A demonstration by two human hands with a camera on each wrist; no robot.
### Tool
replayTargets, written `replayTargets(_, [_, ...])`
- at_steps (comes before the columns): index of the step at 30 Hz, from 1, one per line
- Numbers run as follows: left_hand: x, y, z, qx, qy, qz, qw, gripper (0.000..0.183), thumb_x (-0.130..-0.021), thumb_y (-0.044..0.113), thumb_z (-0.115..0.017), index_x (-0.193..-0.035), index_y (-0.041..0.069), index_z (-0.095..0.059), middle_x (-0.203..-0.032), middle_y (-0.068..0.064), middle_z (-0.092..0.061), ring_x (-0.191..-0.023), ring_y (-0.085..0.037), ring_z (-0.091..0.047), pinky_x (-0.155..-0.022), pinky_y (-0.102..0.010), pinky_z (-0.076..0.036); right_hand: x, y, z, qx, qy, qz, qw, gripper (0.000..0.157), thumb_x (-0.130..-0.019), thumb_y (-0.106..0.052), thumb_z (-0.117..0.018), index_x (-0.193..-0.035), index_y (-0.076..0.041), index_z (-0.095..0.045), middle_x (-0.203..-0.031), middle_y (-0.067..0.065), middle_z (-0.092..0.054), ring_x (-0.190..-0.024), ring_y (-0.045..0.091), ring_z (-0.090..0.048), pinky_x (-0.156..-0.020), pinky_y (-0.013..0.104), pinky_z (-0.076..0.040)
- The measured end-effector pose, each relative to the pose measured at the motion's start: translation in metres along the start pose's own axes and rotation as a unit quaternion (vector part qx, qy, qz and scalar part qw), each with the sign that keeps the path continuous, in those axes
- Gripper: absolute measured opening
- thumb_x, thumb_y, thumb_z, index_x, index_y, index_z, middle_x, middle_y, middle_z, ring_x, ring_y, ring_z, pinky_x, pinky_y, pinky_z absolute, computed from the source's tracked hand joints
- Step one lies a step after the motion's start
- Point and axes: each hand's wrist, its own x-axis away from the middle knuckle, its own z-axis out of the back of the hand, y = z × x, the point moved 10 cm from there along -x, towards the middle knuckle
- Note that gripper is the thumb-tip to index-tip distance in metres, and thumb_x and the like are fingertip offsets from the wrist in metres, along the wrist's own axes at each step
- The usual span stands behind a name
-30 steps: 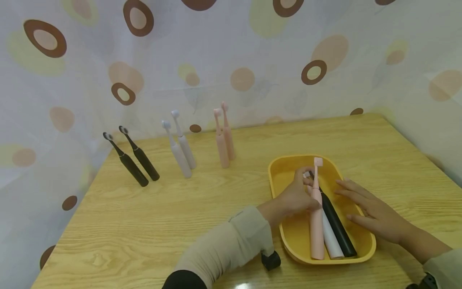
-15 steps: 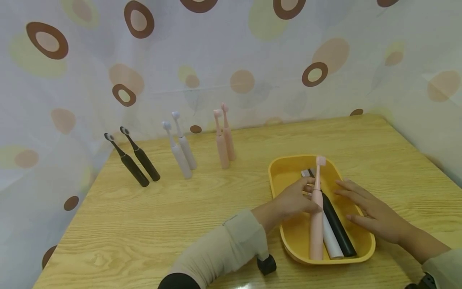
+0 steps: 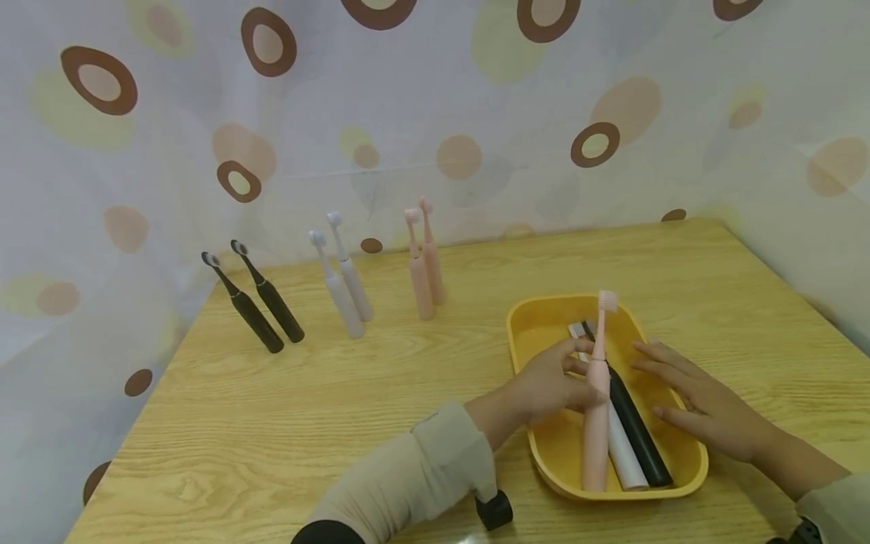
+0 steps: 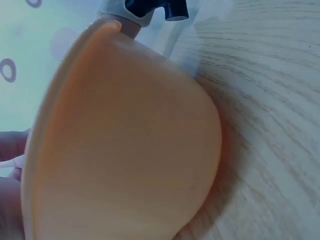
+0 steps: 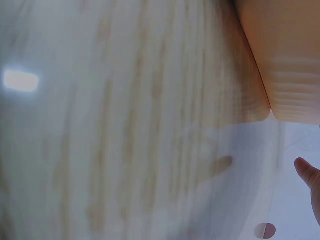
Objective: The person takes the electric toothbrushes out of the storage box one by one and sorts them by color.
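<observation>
In the head view my left hand [image 3: 553, 385] pinches a pink electric toothbrush [image 3: 596, 423] by its handle, inside a yellow tray [image 3: 519, 325]. Its brush head points away from me. Beside it in the tray lie a white electric toothbrush [image 3: 627, 449], partly covered by the pink one, and a black electric toothbrush [image 3: 639, 431]. My right hand [image 3: 707, 400] rests over the tray's right rim, fingers extended, holding nothing. The left wrist view is mostly the tray's outer wall [image 4: 130, 135], with fingers [image 4: 11, 146] at the left edge. One right fingertip [image 5: 306, 172] shows in the right wrist view.
Across the table [image 3: 326, 423] to the left, pairs of electric toothbrushes stand: black ones [image 3: 257, 321], white ones [image 3: 343, 306] and pink ones [image 3: 420, 287]. A patterned cloth [image 3: 408, 91] hangs behind the table.
My left hand has drawn slightly left and toward me, its fingers leaving the white and black brush heads. The pink toothbrush's head has shifted a little right. My right hand stays put.
</observation>
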Motion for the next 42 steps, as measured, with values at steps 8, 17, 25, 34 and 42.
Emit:
replayTargets(8, [0.006, 0.018, 0.01, 0.029, 0.014, -0.048, 0.9984, 0.043, -0.072, -0.012, -0.061, -0.109, 0.008, -0.051, -0.088, -0.003, -0.054, -0.072, -0.016, -0.056, -0.062, -0.029, -0.049, 0.002, 0.0, 0.0, 0.002, 0.005, 0.005, 1.0, 0.05, -0.077, -0.004, -0.059, -0.124, -0.003, -0.042, -0.137, 0.01, -0.026, -0.129, 0.014, -0.006, -0.094, 0.011, -0.005])
replayTargets(17, [0.023, 0.041, 0.014, 0.063, -0.006, -0.072, 0.9954, 0.042, -0.074, -0.013, -0.058, -0.111, 0.005, -0.049, -0.092, -0.005, -0.054, -0.076, -0.017, -0.056, -0.066, -0.031, -0.049, 0.004, 0.003, -0.001, -0.008, 0.004, -0.005, 1.0, 0.051, -0.077, -0.004, -0.059, -0.125, -0.004, -0.041, -0.137, 0.01, -0.025, -0.128, 0.014, -0.006, -0.095, 0.015, -0.006])
replayTargets(25, [0.037, 0.06, 0.022, 0.08, -0.015, -0.099, 0.9918, 0.048, -0.076, -0.013, -0.056, -0.119, 0.004, -0.044, -0.098, -0.005, -0.053, -0.08, -0.015, -0.054, -0.069, -0.031, -0.049, 0.003, 0.004, 0.0, -0.016, -0.001, -0.006, 1.0, 0.052, -0.078, -0.004, -0.058, -0.126, -0.004, -0.041, -0.138, 0.011, -0.024, -0.128, 0.014, -0.005, -0.1, 0.027, -0.008])
replayTargets(34, [0.052, 0.073, 0.032, 0.104, -0.02, -0.118, 0.9873, 0.05, -0.078, -0.013, -0.053, -0.124, 0.001, -0.04, -0.105, -0.013, -0.051, -0.085, -0.018, -0.054, -0.072, -0.034, -0.048, 0.002, 0.003, 0.0, -0.01, -0.002, -0.003, 1.0, 0.05, -0.078, -0.004, -0.058, -0.125, -0.003, -0.041, -0.138, 0.01, -0.024, -0.128, 0.014, -0.005, -0.099, 0.024, -0.008])
replayTargets(42, [0.063, 0.078, 0.043, 0.097, -0.016, -0.13, 0.9867, 0.05, -0.078, -0.014, -0.052, -0.124, -0.002, -0.038, -0.107, -0.015, -0.051, -0.084, -0.017, -0.054, -0.073, -0.034, -0.048, 0.001, 0.003, -0.001, -0.011, -0.004, -0.007, 1.0, 0.05, -0.078, -0.004, -0.058, -0.125, -0.003, -0.041, -0.139, 0.007, -0.023, -0.129, 0.015, -0.005, -0.098, 0.022, -0.008])
